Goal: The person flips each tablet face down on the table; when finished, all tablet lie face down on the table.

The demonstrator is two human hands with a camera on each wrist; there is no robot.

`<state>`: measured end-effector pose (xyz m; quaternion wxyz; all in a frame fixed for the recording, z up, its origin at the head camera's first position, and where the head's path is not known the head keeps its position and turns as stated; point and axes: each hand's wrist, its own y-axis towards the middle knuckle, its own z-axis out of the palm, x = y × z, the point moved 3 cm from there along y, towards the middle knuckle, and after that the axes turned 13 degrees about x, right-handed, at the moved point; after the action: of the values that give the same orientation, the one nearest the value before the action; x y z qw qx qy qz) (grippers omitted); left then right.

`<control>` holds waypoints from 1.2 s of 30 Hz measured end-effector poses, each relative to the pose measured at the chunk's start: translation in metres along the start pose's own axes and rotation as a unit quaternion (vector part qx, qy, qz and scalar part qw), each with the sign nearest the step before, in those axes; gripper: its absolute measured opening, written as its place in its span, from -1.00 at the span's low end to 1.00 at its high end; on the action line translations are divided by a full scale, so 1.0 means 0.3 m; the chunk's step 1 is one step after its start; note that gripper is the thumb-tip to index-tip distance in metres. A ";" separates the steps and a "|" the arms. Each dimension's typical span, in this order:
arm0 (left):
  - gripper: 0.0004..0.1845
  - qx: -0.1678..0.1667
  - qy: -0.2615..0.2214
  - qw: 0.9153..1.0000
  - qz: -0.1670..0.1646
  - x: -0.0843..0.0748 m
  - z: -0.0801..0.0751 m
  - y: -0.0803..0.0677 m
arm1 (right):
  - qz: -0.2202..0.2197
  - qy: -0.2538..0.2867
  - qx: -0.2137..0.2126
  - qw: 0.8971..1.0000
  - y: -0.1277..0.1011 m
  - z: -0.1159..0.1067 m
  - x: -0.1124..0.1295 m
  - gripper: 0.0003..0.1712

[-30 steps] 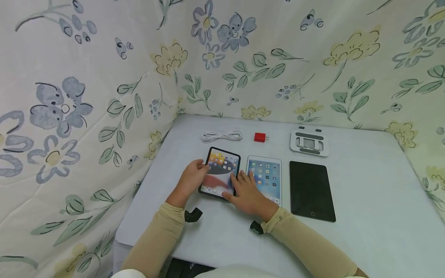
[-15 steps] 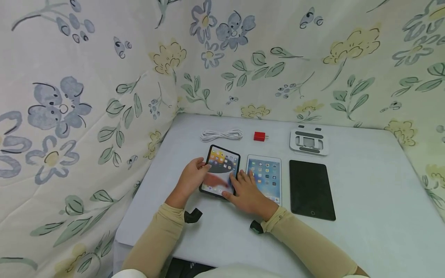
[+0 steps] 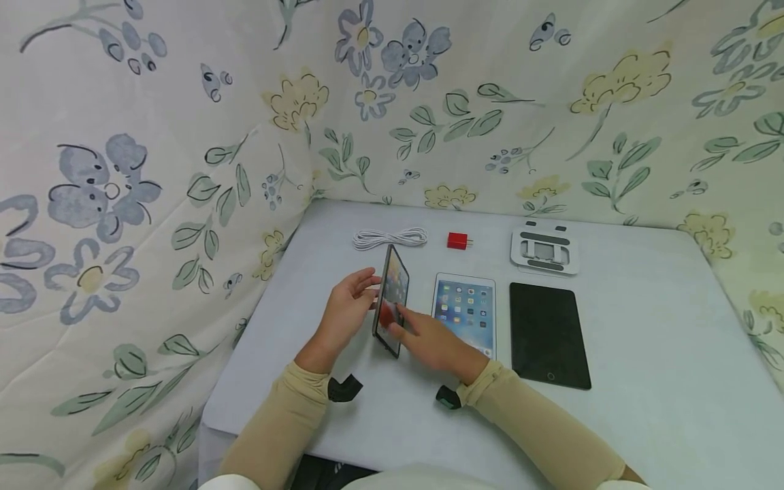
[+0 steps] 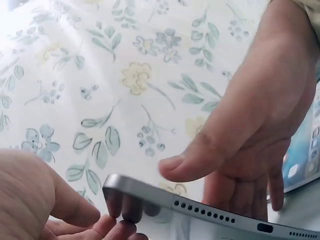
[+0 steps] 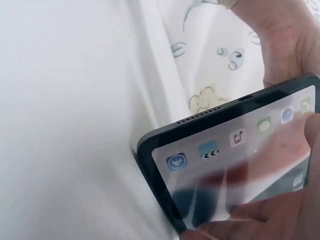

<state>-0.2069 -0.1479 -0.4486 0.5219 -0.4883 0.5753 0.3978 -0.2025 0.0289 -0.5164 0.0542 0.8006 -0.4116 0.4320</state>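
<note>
Tilted up on its long edge, a dark-bezelled tablet (image 3: 392, 292) stands between my hands, its lit screen facing right. My left hand (image 3: 346, 309) is on its back side. In the left wrist view, the left fingertips (image 4: 122, 227) meet the metal back, where they are reflected. My right hand (image 3: 435, 340) holds the tablet from the screen side. In the right wrist view its thumb lies over the screen and its fingers reach across to the lower long edge, where their tips are partly out of frame.
A white tablet (image 3: 468, 313) with its screen lit lies just right of my hands. Beyond it lies a dark-screened tablet (image 3: 550, 337). Along the back are a coiled white cable (image 3: 390, 238), a red plug charger (image 3: 457, 241) and a folded white stand (image 3: 544, 252).
The tablet lay nearly flat with its screen upward; now its left edge is raised and the screen faces right. My left hand has shifted to its back.
</note>
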 end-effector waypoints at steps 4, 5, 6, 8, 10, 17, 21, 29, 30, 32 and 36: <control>-0.56 0.039 0.015 0.999 0.008 0.009 0.038 0.001 | -0.017 0.072 -0.018 0.997 -0.018 -0.020 0.007 -0.11; -0.55 0.048 0.017 0.999 0.011 0.013 0.048 0.003 | -0.022 0.083 -0.027 0.996 -0.024 -0.028 0.010 -0.14; -0.55 0.056 0.020 0.998 0.011 0.017 0.057 0.005 | -0.026 0.091 -0.037 0.995 -0.030 -0.038 0.014 -0.16; -0.54 0.070 0.029 0.997 0.011 0.028 0.075 0.009 | -0.036 0.112 -0.055 0.992 -0.043 -0.056 0.020 -0.17; -0.53 0.081 0.040 0.996 0.002 0.044 0.090 0.013 | -0.041 0.134 -0.067 0.988 -0.060 -0.075 0.025 -0.19; -0.49 0.117 0.105 0.986 -0.051 0.135 0.112 0.019 | -0.011 0.146 -0.103 0.984 -0.115 -0.111 0.003 -0.23; -0.46 0.124 0.168 0.975 -0.079 0.176 0.105 0.021 | 0.020 0.120 -0.127 0.984 -0.127 -0.121 -0.022 -0.28; -0.42 0.107 0.265 0.953 -0.105 0.190 0.064 0.019 | 0.046 0.114 -0.149 0.981 -0.108 -0.120 -0.046 -0.54; -0.42 0.104 0.268 0.952 -0.107 0.192 0.058 0.019 | 0.053 0.112 -0.151 0.981 -0.104 -0.118 -0.048 -0.57; -0.42 0.101 0.268 0.952 -0.109 0.194 0.045 0.019 | 0.069 0.106 -0.154 0.980 -0.094 -0.114 -0.053 -0.63; -0.42 0.092 0.274 0.951 -0.114 0.199 0.023 0.022 | 0.087 0.095 -0.157 0.979 -0.073 -0.106 -0.058 -0.68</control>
<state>-0.2105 -0.1487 -0.5090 0.4286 -0.5904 0.6711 0.1319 -0.2128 0.0680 -0.5036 0.1801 0.6985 -0.5352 0.4395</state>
